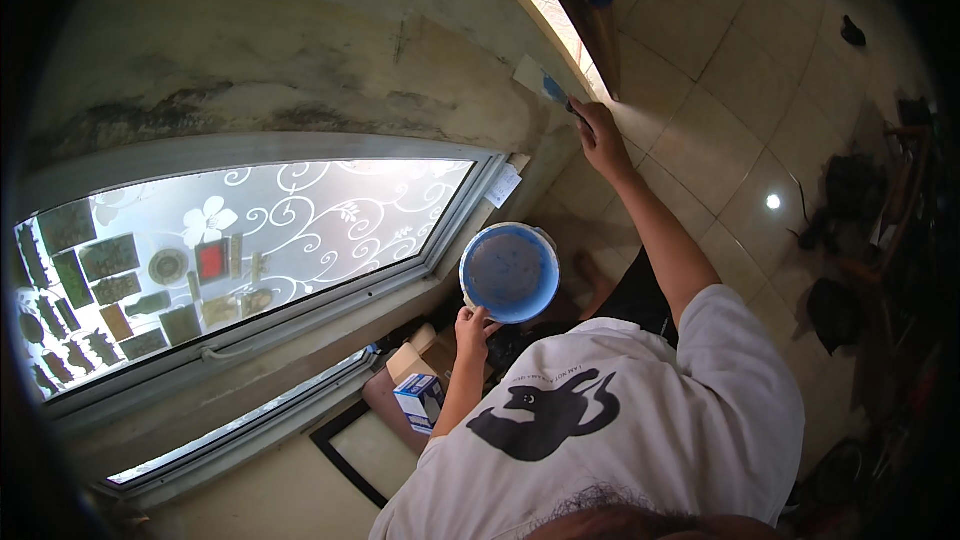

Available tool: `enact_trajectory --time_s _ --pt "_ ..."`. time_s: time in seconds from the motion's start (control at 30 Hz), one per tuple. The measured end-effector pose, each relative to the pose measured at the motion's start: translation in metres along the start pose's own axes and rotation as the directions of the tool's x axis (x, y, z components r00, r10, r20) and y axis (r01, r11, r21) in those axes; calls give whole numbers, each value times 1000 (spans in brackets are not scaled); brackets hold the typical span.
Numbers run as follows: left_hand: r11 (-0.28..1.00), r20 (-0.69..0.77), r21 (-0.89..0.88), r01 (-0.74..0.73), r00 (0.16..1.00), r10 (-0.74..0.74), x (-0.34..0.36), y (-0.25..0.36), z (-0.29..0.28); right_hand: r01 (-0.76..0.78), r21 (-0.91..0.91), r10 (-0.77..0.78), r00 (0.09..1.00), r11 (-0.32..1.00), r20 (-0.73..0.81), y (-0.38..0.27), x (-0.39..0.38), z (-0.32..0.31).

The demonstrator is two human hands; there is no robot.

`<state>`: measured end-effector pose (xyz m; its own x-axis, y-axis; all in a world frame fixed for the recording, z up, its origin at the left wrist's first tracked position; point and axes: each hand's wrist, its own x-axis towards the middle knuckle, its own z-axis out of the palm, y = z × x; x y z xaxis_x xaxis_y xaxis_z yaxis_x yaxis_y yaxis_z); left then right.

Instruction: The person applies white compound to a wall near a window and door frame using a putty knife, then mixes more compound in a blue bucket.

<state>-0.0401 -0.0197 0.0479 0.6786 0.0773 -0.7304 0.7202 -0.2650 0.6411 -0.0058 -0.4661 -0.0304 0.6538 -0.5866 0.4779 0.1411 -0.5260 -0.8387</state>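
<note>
My left hand (473,328) grips the near rim of a round bucket (548,292), blue inside with a pale rim. Greyish material smears the bucket's bottom; how deep it lies I cannot tell. My right arm is stretched far forward, and the fingers of my right hand (603,138) are closed round the dark handle of a putty knife (556,90). Its bluish blade is at the wall (430,70), beside a pale patch (529,76) close to the wall's edge. Dark stains run along the wall above the window frame.
A frosted window (340,210) with white floral patterns fills the left side, a paper tag (503,185) by its corner. Below it are a blue-and-white box (419,398) and an open carton (408,362). Tiled floor (700,120) spreads right, with dark clutter (840,315) along its edge.
</note>
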Motion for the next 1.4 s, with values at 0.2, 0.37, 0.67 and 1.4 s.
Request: enact_trajectory --time_s 0.2,0.37,0.67,1.4 --pt "1000 -3 20 2 1000 -2 3 0 0 14 43 -9 995 999 -100 -36 5 1" --pt "1000 16 4 -16 1000 16 4 5 1 190 -12 -188 959 982 -210 -107 87 0" --pt "999 25 0 -39 999 39 9 0 -13 79 -112 -94 986 991 -141 -36 32 20" --pt "1000 57 12 16 998 -16 22 3 -9 -455 358 530 836 815 -144 -57 -11 75"
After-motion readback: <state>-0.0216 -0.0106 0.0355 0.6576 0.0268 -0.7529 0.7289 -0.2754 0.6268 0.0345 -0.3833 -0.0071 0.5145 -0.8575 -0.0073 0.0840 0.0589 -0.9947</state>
